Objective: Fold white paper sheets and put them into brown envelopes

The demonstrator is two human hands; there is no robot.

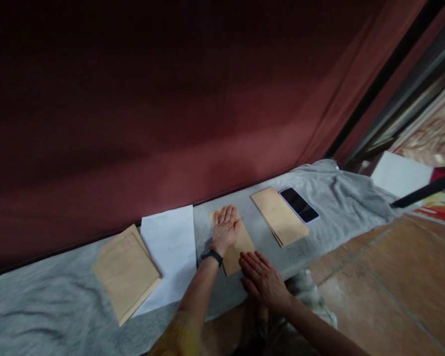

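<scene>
A tan envelope (244,242) lies on the grey cloth in front of me. My left hand (226,228), with a dark band at the wrist, rests flat on its upper part, fingers stretched out. Beside the envelope's lower right corner is my right hand (265,279), palm down with the fingers extended and their tips at its edge. To the right sits a small stack of tan envelopes (280,216). On the left, a pile of tan envelopes (128,272) overlaps a stack of white paper (170,252).
A dark-screened phone (299,204) lies beside the right stack. The grey cloth (52,301) covers a long narrow surface against a dark red wall (170,123). Tiled floor (393,282) shows at the lower right, with a white panel (401,172) beyond.
</scene>
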